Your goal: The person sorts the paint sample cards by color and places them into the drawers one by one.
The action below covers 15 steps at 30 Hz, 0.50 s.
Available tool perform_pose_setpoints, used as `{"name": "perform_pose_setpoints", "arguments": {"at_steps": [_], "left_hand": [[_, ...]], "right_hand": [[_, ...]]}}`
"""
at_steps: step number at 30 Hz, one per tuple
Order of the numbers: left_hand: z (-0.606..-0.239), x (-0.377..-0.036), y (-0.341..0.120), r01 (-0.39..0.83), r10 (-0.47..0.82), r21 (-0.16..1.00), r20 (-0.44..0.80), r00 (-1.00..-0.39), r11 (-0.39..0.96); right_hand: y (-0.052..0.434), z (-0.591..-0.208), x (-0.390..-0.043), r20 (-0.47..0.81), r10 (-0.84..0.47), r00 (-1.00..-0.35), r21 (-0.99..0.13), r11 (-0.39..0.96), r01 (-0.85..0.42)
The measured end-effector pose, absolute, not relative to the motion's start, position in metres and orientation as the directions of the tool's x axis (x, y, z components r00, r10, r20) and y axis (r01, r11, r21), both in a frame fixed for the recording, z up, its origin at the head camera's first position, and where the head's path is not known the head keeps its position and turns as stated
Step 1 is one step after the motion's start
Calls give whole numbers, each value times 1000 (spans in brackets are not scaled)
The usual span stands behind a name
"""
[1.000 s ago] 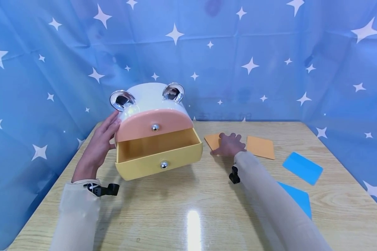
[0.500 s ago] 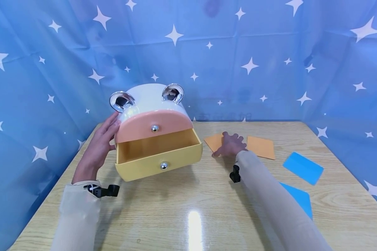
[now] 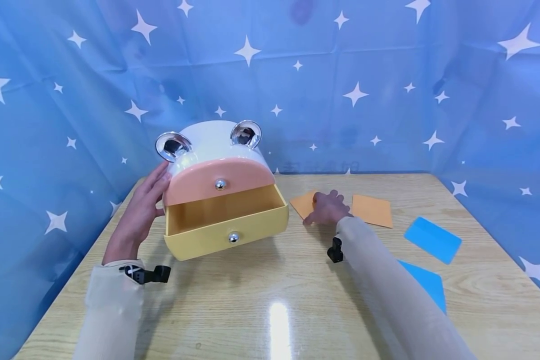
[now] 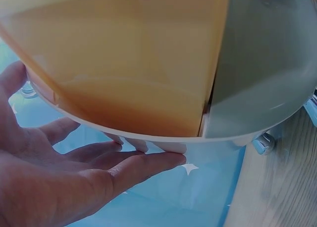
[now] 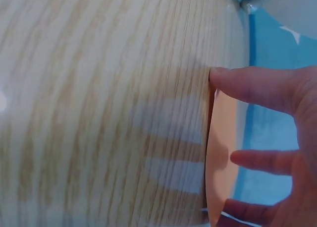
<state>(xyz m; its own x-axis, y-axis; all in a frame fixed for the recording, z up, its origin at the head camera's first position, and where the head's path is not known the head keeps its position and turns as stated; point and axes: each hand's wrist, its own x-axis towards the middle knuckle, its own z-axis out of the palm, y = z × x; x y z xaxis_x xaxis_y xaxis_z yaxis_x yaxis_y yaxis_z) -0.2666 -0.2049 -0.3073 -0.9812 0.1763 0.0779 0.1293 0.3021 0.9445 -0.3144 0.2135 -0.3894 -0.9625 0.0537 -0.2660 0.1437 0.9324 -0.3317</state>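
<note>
The left hand (image 3: 137, 215) is pressing flat, fingers straight, against the left side of the bear-eared storage box (image 3: 220, 187), seemingly bracing it so it is not sliding while its yellow lower drawer (image 3: 227, 227) is standing pulled out. Just right of the box, the right hand (image 3: 326, 207) is resting with spread, relaxed fingers on an orange card (image 3: 302, 202) lying flat on the table (image 3: 270, 300), apparently working at its edge. A second orange card (image 3: 372, 210) and two blue cards (image 3: 433, 240) are lying farther right of the box.

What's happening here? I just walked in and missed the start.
A person steadies a bear-eared drawer box with the left hand flat against its side; its yellow bottom drawer is pulled open. The right hand rests on an orange card on the table, thumb at its edge.
</note>
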Motion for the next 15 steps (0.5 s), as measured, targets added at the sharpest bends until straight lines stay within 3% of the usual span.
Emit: {"name": "perform_pose_setpoints", "arguments": {"at_steps": [15], "left_hand": [[-307,-267,-207,137,175,946,87,-981,294]], "right_hand": [[221,-365,-295,-152,-42,-987,-326,945,10]]}}
